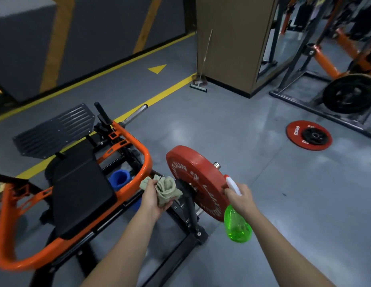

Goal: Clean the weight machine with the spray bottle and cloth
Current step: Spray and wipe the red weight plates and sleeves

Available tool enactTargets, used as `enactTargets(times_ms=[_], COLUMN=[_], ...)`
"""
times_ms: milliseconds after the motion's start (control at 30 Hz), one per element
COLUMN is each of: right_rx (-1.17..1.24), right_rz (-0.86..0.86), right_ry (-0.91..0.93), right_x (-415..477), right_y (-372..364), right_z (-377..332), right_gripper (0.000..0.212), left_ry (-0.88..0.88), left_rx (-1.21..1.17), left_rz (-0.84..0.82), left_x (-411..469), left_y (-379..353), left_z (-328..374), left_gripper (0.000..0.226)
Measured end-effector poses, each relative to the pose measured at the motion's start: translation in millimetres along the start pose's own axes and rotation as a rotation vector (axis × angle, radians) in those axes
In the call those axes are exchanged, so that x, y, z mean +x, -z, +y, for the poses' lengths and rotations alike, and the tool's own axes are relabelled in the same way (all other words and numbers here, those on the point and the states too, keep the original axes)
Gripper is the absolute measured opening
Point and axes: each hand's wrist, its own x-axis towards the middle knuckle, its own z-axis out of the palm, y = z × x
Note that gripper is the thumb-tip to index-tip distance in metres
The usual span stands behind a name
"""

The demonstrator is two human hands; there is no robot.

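Your right hand (240, 198) is wrapped round the neck of the green spray bottle (237, 224), its white and red head pointing at the face of the red plate (195, 181). Whether a finger is on the trigger is hard to tell. Your left hand (153, 195) is clamped on the bunched cloth (167, 189), held just beside the plate's inner side. The two hands are apart, with the plate between them.

The nozzle looks almost against the plate, so I'd draw the bottle back a little. That way the mist spreads across the face rather than running down in one streak. A couple of short squeezes should do. Open the cloth out before wiping, as a tight ball only touches with one small patch. Wipe from the hub outward and round the rim, and don't lean hard: the plate sits on a sleeve and may turn or slide under pressure.

The weight machine (143, 162) lies beyond and to your left. Its black seat pad (81, 189), orange frame and ribbed footplate (54, 129) are probably next, so save a clean fold of cloth for the pad — that's where skin rests.

Farther off, a second red plate (308, 137) lies flat on the floor, well apart from your work.
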Motion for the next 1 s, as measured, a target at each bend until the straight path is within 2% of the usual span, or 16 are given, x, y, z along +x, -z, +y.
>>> enactTargets(times_ms=[100, 300, 433, 467, 533, 567, 700, 833, 1000], right_rx=[-0.080, 0.002, -0.050, -0.075, -0.152, -0.181, -0.168, -0.094, -0.032], right_rz=[-0.022, -0.076, -0.142, -0.199, -0.292, -0.326, -0.370, -0.381, -0.507], right_ry=[-0.039, -0.186, -0.122, -0.100, -0.040, -0.004, 0.138, 0.204, 0.232], right_x=[-7.0, -30.5, -32.5, -32.7, -31.8, -29.0, -16.1, -10.4, -4.7], right_y=[18.4, 38.9, 40.8, 38.3, 30.4, 23.1, -14.2, -77.1, -177.5], right_z=[37.4, 83.5, 86.5, 81.7, 70.7, 63.4, 20.8, -18.1, -82.2], right_gripper=[0.013, 0.036, 0.044, 0.040, 0.020, 0.011, 0.009, 0.027, 0.003], left_ry=[-0.006, 0.010, 0.005, 0.007, 0.003, -0.008, -0.059, -0.073, -0.071], left_rx=[0.034, 0.071, 0.076, 0.066, 0.032, 0.011, -0.126, -0.302, -0.392], left_rz=[-0.038, -0.098, -0.121, -0.115, -0.089, -0.075, 0.030, 0.151, 0.259], left_x=[-1.4, 1.7, -1.2, -0.9, 0.6, 1.7, 4.5, 17.7, 37.9], left_y=[-26.2, -69.9, -86.5, -85.8, -78.5, -70.8, -25.9, 49.9, 151.2], left_z=[-10.4, -39.7, -46.5, -45.6, -42.8, -38.7, -15.6, 5.8, 52.4], left_gripper=[0.032, 0.039, 0.039, 0.040, 0.042, 0.042, 0.037, 0.038, 0.037])
